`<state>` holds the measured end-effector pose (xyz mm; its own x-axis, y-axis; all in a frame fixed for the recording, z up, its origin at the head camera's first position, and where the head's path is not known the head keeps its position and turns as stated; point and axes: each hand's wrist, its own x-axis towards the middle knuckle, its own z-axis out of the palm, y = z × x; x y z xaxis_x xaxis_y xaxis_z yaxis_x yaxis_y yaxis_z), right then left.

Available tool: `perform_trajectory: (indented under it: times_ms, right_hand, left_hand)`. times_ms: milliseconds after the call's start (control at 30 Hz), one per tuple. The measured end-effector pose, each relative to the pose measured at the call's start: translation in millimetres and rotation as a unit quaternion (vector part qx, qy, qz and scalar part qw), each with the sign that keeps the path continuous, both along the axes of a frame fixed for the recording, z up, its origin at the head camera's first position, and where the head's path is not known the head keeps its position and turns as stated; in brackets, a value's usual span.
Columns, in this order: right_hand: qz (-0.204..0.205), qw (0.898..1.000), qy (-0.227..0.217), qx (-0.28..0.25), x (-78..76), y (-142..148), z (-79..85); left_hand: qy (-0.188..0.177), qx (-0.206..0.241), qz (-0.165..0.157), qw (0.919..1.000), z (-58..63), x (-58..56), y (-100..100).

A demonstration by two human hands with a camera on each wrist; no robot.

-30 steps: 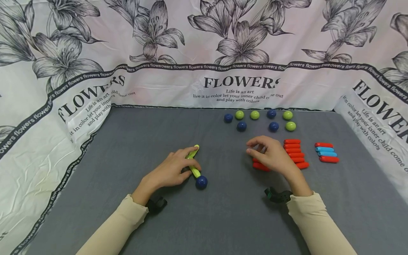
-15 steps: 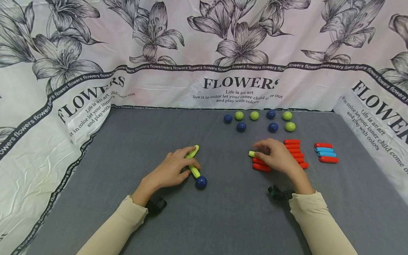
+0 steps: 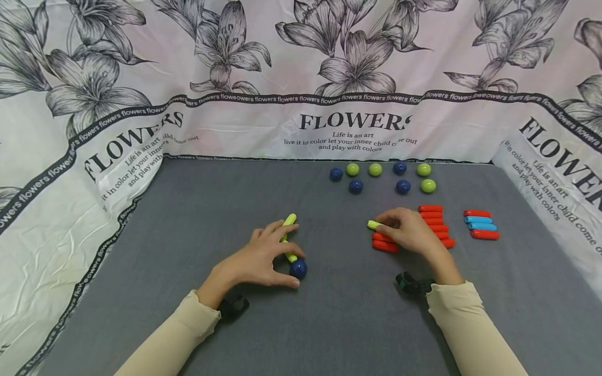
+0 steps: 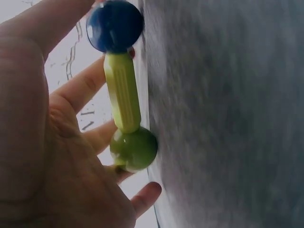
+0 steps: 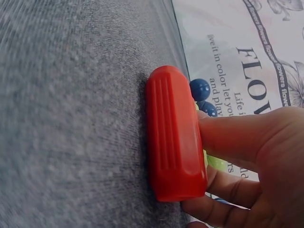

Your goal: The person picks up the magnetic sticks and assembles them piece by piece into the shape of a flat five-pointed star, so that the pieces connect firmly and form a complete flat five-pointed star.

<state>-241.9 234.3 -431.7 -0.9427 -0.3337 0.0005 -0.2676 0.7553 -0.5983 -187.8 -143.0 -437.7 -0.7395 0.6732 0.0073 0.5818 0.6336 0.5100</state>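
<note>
Grey cloth (image 3: 329,324) lies under a yellow stick (image 4: 123,92) linking a blue ball (image 4: 115,26) and a green ball (image 4: 134,148), the left hand (image 3: 261,261) spread wide around them. Well apart, the right hand (image 3: 408,228) pinches another yellow stick (image 3: 373,224) beside red sticks (image 3: 385,246); loose balls (image 3: 403,187) sit beyond.

A white cloth (image 3: 244,130) printed with gray lilies (image 3: 357,62) and a black lettered band (image 3: 301,98) stands behind the gray tabletop (image 3: 301,329), its leftmost small print (image 3: 141,169) apparently broken by a fold.
</note>
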Motion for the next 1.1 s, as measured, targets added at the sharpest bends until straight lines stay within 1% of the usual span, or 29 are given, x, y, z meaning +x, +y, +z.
perform_trajectory:
  times_ms: [133,233,500,667,900,1100]
  right_hand:
    - [0.001,1.000,0.008,-0.001,0.4,-1,-1.2]
    - [0.002,1.000,0.015,-0.001,0.7,-1,-1.5]
    - [-0.002,0.999,0.035,-0.013,0.4,-1,-4.0]
    - [-0.004,0.999,0.041,-0.020,0.3,-2,-4.8]
    - [0.033,0.998,0.043,-0.009,0.2,1,-3.2]
    - [0.024,0.999,0.035,-0.009,-0.4,3,-5.7]
  left_hand:
    - [0.006,0.005,0.000,1.0000,-2.4,1.3,2]
    - [0.005,0.011,0.005,0.9999,-4.7,0.0,1]
    - [-0.012,0.024,0.021,0.9994,-9.1,-6.0,-4]
    - [0.004,0.032,0.020,0.9993,-11.4,-7.2,-5]
    - [0.013,0.033,0.023,0.9991,-12.2,-7.3,-5]
    - [0.025,0.033,0.042,0.9983,-11.1,-7.4,-5]
